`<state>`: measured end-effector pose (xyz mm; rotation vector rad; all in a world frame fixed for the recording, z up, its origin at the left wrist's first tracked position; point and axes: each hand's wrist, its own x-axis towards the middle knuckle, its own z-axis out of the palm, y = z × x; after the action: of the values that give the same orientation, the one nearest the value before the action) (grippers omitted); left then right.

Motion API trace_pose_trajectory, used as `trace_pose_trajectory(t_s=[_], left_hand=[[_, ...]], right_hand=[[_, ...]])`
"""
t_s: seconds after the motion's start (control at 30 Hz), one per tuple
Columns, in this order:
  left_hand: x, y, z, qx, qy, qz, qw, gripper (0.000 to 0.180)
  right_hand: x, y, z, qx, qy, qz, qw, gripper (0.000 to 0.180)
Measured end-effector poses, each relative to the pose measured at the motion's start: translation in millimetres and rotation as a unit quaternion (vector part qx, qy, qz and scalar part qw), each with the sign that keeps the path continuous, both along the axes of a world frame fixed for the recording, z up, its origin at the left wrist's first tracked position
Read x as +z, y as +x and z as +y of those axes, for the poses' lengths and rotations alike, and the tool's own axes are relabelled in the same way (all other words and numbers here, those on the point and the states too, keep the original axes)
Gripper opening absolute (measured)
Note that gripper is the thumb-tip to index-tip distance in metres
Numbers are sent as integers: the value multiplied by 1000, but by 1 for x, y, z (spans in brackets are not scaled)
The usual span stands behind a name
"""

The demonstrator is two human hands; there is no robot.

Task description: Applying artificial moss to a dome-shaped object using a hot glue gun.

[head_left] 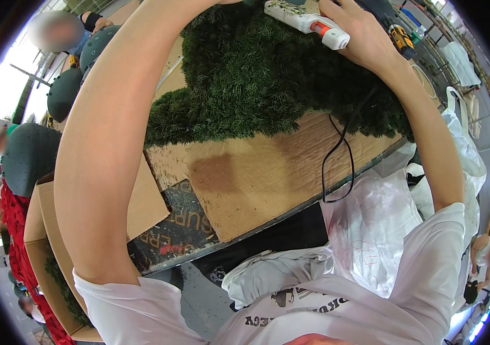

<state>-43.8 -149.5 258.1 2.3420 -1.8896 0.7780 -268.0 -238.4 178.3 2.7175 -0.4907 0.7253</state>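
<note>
My right hand [365, 37] is at the top, closed around a white hot glue gun [299, 18] with an orange-red part near its rear; some of the grip is hidden. Green bits cling to its front. Beneath it spreads a thick mass of dark green artificial foliage [251, 80]. My left arm reaches up over the left side of the foliage. Only a sliver of my left hand [230, 1] shows at the upper edge, and its fingers are out of view.
Worn cardboard sheets [245, 178] cover the table. A black cord [326, 161] loops over its front edge. A yellow-black power tool [401, 41] lies upper right. At left are an open cardboard box [41, 247], dark green domes [31, 158] and red material [15, 230]. White sacks [371, 224] hang in front.
</note>
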Motion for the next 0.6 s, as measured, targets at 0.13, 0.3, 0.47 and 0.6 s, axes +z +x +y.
trace_pose_trajectory(t_s=[0.13,0.3,0.47,0.6], left_hand=[[0,0,-1,0,0,-1,1000,100],[-2,1,-2,1,-1,5,1000,101],[-3,2,-2,-6,-12,0,1000,100],[-3,1,-2,-4,-9,1,1000,101]], right_hand=[[0,0,0,-5,10,0,1000,32],[0,1,0,-5,10,1,1000,32],[-1,0,-1,-8,16,0,1000,32],[-1,0,-1,-9,14,-5,1000,32]])
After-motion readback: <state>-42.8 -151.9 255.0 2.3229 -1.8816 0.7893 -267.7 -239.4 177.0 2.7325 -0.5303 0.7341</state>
